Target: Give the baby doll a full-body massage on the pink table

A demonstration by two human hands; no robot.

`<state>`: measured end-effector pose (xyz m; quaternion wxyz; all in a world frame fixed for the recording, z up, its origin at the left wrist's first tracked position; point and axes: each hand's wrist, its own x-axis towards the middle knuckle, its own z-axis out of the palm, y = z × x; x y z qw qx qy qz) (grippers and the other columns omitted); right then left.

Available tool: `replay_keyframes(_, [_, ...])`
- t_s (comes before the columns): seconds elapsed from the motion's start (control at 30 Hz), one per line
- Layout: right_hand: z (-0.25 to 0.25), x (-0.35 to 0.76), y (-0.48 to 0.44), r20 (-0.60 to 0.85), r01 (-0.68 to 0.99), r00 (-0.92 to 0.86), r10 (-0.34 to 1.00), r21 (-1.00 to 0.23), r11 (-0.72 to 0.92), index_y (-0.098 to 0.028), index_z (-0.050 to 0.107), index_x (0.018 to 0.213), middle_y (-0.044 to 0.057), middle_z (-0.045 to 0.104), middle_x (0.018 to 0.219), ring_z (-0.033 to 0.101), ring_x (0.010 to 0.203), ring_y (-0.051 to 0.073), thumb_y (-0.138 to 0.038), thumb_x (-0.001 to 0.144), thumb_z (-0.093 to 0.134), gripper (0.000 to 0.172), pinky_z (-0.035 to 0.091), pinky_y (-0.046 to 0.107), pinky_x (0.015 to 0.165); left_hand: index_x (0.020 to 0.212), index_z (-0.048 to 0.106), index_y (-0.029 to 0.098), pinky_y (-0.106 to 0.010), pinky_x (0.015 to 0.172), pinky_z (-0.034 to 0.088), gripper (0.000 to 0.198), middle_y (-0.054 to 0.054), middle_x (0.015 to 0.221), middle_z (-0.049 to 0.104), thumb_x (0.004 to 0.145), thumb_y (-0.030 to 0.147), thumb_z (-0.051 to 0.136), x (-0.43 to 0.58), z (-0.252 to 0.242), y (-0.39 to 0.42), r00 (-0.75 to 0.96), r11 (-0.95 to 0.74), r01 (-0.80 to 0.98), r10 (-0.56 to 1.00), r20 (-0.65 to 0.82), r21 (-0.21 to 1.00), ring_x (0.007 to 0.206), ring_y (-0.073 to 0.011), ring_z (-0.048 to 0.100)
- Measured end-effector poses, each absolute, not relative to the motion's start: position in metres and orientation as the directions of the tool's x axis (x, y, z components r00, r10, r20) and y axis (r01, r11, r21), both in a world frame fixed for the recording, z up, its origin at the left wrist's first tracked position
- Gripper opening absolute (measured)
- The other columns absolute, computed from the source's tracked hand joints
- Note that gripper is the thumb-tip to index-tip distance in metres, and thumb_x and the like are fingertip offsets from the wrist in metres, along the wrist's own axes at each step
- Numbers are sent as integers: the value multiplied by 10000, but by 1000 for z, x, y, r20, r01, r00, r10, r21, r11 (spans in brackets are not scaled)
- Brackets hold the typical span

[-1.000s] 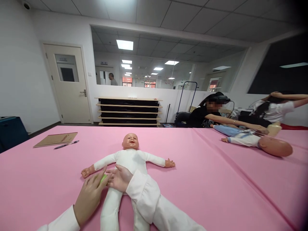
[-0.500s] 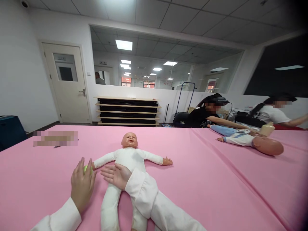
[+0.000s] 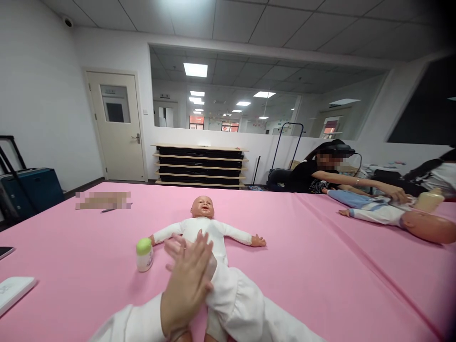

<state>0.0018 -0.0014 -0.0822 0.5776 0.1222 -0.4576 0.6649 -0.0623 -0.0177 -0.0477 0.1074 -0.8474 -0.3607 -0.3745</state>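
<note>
Left hand [image 3: 187, 280], fingers extended upward, crosses in front of the right hand [image 3: 174, 246] over the doll [image 3: 204, 227]. Right fingers stretched out, too. Can't tell if palms touch.

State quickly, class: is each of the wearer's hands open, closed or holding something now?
Left hand: open, fingers extended, overlapping the right; no held object visible.
Right hand: open, partly hidden behind the left; palm contents unclear.

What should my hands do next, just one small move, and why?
Probably rub the left hand lightly across the right hand: they overlap in view in front of the doll, fingers extended, and neither holds the green-lidded jar, which stands upright near the doll's arm.
</note>
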Motion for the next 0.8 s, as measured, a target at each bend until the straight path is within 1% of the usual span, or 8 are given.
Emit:
replay_keyframes(0.07, [-78,0,-7,732,-721,-50,680,-498,482,-359,-223,1377,-159,-185,1436,-157,1351,178,-576,858,210,710,87,524,1111,1427,141,245,-520,1080,111,595,-70,1504,138,903,527,161,-52,-47,-21,515,-742,668,515,685,55,1375,-278,103])
replay_keyframes(0.13, [-70,1,-8,759,-265,53,649,-616,742,-262,-388,1300,-52,-179,1462,-38,1373,178,-464,857,-137,548,188,545,1075,1422,161,260,-534,1074,121,578,-67,1500,156,906,520,160,-49,-43,-16,504,-740,669,525,686,76,1375,-281,103])
replay_keyframes(0.23, [-48,20,2,654,216,-223,723,-690,690,-187,-301,1363,92,126,1476,194,1355,167,-271,893,-120,511,324,486,1027,1421,159,265,-547,1079,110,558,-71,1495,179,915,499,143,-56,-31,3,388,-715,678,546,742,171,1371,-264,138])
replay_keyframes(0.3, [-33,42,14,595,258,-360,718,-677,690,-227,54,1450,73,339,1402,317,1308,160,-296,945,68,510,344,413,1038,1422,146,270,-545,1089,93,553,-65,1498,172,917,496,164,-61,-28,17,303,-706,663,556,774,248,1370,-249,149])
replay_keyframes(0.37, [-25,63,30,572,313,-449,687,-620,720,-233,319,1388,53,384,1379,322,1304,157,-323,943,245,460,243,391,1104,1422,132,279,-516,1101,112,531,-53,1498,176,927,464,190,-64,-33,30,278,-728,613,563,778,307,1369,-218,161])
replay_keyframes(0.47, [-37,84,60,469,585,-515,718,-420,694,-153,269,1406,90,233,1452,180,1359,165,-262,893,376,535,78,407,1140,1417,165,268,-457,1112,159,508,-46,1487,216,936,420,225,-60,-54,49,394,-769,529,597,699,359,1366,-180,177])
replay_keyframes(0.63, [-93,96,93,217,710,-528,821,-418,567,-144,294,1396,98,232,1447,151,1364,235,-283,876,415,552,49,485,1120,1400,243,240,-502,1106,129,513,-66,1469,252,928,441,233,-52,-86,70,664,-712,549,690,288,438,1363,-207,185])
replay_keyframes(0.8, [-111,108,90,172,739,-501,848,-425,523,-228,209,1421,26,158,1470,89,1377,202,-331,897,384,561,54,486,1114,1388,227,335,-590,1068,75,493,-20,1491,179,918,483,228,-59,-94,76,658,-678,608,722,216,413,1378,-238,93])
